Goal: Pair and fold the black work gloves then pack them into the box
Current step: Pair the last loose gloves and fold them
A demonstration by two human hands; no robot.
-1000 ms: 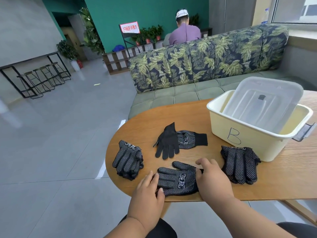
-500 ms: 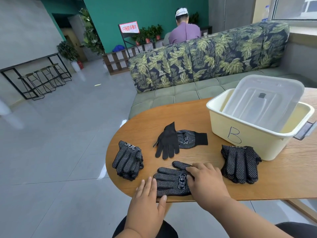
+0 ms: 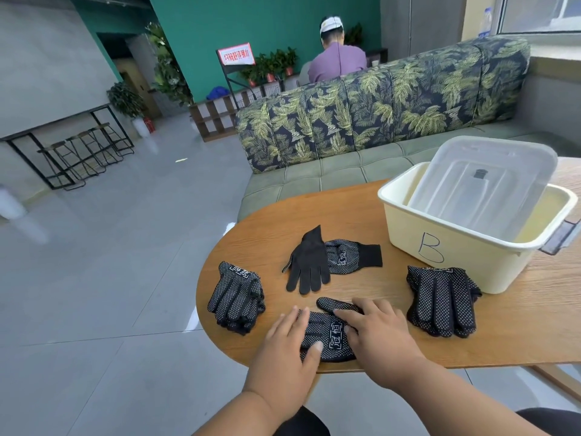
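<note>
On the wooden table [image 3: 361, 212], the box [image 3: 465, 247] sits at two o'clock with its lid [image 3: 484, 184] tilted inside, which likely needs lifting out before packing. Both the left hand [image 3: 283, 341] and right hand [image 3: 377, 335] lie flat, fingers spread, pressing the glove pair [image 3: 327, 335] at six o'clock. To fold neatly, keep the cuffs aligned and crease toward twelve o'clock, where bare wood lies, since the table's rim is just beneath.

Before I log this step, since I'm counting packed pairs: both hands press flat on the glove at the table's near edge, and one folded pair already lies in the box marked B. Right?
Not quite. The head view shows the box marked B holding only its clear lid, no gloves. Both the left hand and right hand do press flat on the glove at the table's near edge.
</note>
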